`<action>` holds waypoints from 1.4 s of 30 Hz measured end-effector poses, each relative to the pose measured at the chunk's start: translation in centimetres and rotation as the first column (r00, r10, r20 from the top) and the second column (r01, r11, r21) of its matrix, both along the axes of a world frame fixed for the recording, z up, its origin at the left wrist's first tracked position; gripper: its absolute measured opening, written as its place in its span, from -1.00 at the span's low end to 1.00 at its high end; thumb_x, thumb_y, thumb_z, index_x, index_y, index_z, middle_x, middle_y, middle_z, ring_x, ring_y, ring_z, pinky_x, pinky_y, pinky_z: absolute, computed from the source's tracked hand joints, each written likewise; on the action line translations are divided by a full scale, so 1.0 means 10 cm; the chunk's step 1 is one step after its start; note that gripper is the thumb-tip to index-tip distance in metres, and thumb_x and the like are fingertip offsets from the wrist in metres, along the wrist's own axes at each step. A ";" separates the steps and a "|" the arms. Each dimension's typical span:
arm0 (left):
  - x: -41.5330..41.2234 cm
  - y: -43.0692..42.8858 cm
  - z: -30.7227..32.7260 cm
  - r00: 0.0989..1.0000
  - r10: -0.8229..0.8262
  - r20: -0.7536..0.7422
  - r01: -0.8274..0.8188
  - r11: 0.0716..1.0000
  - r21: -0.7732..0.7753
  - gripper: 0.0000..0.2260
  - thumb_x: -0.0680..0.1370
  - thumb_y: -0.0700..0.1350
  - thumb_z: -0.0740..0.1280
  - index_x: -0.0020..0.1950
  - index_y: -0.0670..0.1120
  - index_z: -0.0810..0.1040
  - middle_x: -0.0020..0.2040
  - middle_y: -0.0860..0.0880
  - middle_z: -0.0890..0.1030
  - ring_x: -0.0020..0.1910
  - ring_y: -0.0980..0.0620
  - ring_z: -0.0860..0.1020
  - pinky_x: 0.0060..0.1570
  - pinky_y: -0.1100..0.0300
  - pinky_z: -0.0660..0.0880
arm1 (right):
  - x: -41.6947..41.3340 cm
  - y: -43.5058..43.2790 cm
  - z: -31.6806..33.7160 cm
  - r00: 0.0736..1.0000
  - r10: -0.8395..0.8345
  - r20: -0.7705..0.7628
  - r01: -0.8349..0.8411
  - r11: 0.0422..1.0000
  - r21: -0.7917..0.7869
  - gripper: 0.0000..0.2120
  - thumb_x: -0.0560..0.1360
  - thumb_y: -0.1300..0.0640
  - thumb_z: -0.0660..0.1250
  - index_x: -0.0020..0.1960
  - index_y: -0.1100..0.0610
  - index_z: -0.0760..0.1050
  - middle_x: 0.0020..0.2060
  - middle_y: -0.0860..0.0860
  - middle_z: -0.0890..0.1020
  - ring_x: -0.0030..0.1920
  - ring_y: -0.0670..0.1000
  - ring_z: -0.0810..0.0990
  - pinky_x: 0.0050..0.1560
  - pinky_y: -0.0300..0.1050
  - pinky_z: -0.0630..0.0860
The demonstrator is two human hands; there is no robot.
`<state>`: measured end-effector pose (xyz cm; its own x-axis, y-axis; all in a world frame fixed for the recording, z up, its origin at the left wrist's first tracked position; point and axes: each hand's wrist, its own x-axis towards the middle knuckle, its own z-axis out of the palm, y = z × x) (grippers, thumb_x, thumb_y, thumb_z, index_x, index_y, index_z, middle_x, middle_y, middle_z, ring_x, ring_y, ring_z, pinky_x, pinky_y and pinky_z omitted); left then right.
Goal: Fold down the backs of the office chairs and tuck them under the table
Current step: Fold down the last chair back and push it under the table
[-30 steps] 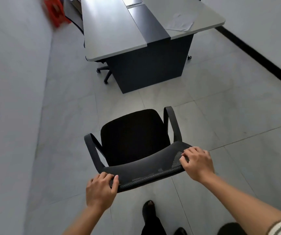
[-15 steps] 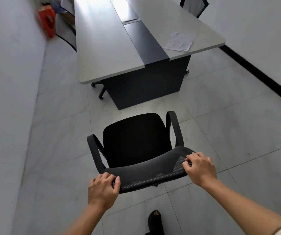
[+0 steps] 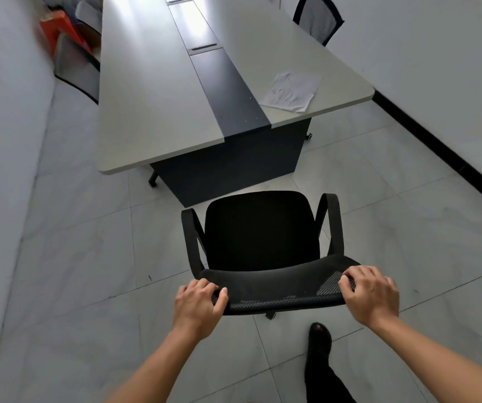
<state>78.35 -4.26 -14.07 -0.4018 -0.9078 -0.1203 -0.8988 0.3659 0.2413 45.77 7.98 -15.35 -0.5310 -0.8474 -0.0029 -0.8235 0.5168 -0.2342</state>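
Item: office chair (image 3: 260, 237), black, mesh back. It stands on the floor just ahead of the hands, short of the bench (image 3: 152, 112) beyond.
Handling: push evenly through both grips and steer straight, so the castors don't veer.
Pose: left hand (image 3: 197, 306) and right hand (image 3: 370, 292) each clasp a top corner of the back, arms extended.

Grey tiles (image 3: 74, 257) cover the floor between white walls (image 3: 437, 53), with a black skirting strip (image 3: 437, 149) along the right one. Light glares off the far end of the table (image 3: 152, 112). A blurred orange object (image 3: 56, 27) sits far left.
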 end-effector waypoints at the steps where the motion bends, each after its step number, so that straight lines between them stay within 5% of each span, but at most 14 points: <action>1: -0.15 -0.07 0.00 1.000 0.011 0.000 -0.011 1.000 0.006 -0.47 0.46 0.25 -0.06 -0.08 0.03 0.63 -0.12 0.10 0.62 -0.08 0.09 0.52 -0.02 0.16 0.36 | -0.16 -0.12 0.00 1.000 0.011 -0.002 -0.011 1.000 0.004 -0.68 0.40 -0.08 0.05 -0.22 0.02 0.53 -0.18 -0.02 0.64 -0.08 0.08 0.55 -0.13 -0.05 0.39; 9: -1.12 -0.50 0.01 0.988 0.152 -0.030 -0.150 0.987 0.059 -0.48 0.47 0.23 -0.10 -0.17 0.01 0.58 -0.20 0.10 0.58 -0.15 0.09 0.47 -0.10 0.16 0.36 | -1.31 -1.20 0.05 0.991 0.135 0.005 -0.134 0.986 0.098 -0.57 0.42 -0.09 -0.04 -0.05 -0.03 0.57 0.01 -0.03 0.63 0.11 0.05 0.49 0.04 0.00 0.35; 14: -1.46 -0.85 0.02 0.979 0.203 -0.021 -0.202 0.979 0.031 -0.53 0.47 0.20 -0.07 -0.23 -0.02 0.54 -0.24 0.07 0.55 -0.19 0.05 0.47 -0.17 0.14 0.34 | -1.66 -1.88 0.08 0.983 0.178 0.054 -0.185 0.963 0.197 -0.70 0.53 -0.03 0.08 0.12 -0.07 0.53 0.17 -0.06 0.55 0.25 0.01 0.37 0.18 0.02 0.28; 31: -1.16 -2.36 -0.04 0.994 0.082 0.075 -0.073 0.990 -0.122 -0.66 0.46 0.10 0.12 -0.35 -0.01 0.56 -0.36 0.07 0.57 -0.29 0.02 0.53 -0.32 0.13 0.40 | -1.36 -3.00 0.03 0.990 0.082 0.115 -0.093 0.991 0.092 -0.80 0.47 0.02 0.23 -0.10 0.01 0.62 0.08 -0.06 0.60 0.19 0.03 0.42 0.03 -0.01 0.43; 42: -1.24 -2.26 -0.01 0.992 0.124 0.038 -0.122 0.991 -0.048 -0.72 0.46 0.10 0.16 -0.31 0.00 0.55 -0.31 0.09 0.58 -0.26 0.05 0.53 -0.28 0.13 0.45 | -1.48 -3.08 0.02 0.986 0.159 0.053 -0.163 0.984 0.077 -0.81 0.47 0.02 0.24 -0.08 0.00 0.63 0.04 -0.03 0.62 0.15 0.06 0.48 0.00 0.01 0.46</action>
<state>65.96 -26.81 -14.18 -0.2821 -0.9549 -0.0921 -0.9465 0.2614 0.1891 30.97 -22.82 -15.11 -0.3851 -0.9179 -0.0962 -0.8868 0.3968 -0.2368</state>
